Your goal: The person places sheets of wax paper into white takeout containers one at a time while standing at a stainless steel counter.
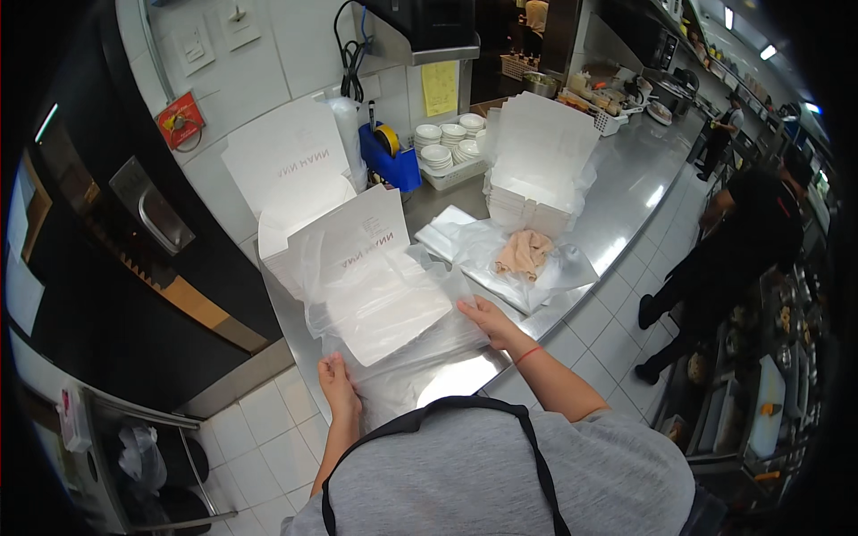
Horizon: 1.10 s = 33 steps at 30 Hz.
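My left hand [340, 385] pinches the near left edge of a clear plastic bag [415, 355] at the front of the steel counter. On the right, my right hand [484, 320] grips the same bag by its side. Partly inside the plastic lies a white paperboard box [395, 315] whose raised lid bears printing. Behind it, against the wall, stands a stack of similar white boxes [288, 161] with the top lid up. Folded plastic bags [462, 234] lie beyond my right hand, and a crumpled beige cloth [525, 254] rests on them.
Another stack of white boxes [529, 201] stands farther along the steel counter [623, 181]. Small white bowls [437, 157] fill a plastic basket [456, 175] beside a blue tape dispenser [395, 157]. A person in black [737, 221] stands on the tiled floor at right. A dark door [134, 201] is at left.
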Motion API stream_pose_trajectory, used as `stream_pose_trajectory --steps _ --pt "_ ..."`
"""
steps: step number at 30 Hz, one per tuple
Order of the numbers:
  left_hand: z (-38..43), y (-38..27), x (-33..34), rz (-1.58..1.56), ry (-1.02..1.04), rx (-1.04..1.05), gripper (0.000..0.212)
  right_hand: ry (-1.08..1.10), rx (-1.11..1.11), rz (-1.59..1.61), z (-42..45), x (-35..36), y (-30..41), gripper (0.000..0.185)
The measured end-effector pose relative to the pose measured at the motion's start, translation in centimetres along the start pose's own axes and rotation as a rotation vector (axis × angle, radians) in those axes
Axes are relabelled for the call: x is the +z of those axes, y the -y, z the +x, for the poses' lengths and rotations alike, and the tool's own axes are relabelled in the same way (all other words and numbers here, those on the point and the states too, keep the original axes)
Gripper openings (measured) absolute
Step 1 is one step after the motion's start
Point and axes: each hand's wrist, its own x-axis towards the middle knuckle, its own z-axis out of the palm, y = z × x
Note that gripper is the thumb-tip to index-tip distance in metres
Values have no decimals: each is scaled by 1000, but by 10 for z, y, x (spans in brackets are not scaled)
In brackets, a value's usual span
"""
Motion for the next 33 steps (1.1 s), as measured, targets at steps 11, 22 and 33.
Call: stream_pose_trajectory --steps 11,22,33 --pt "-1 -2 -1 22 122 -19 15 435 151 364 -7 -17 9 10" --pt "0 3 -15 39 120 7 11 50 -120 -574 0 -44 -1 25" --pt "55 -62 -3 374 71 1 67 19 -684 -709 35 2 39 81"
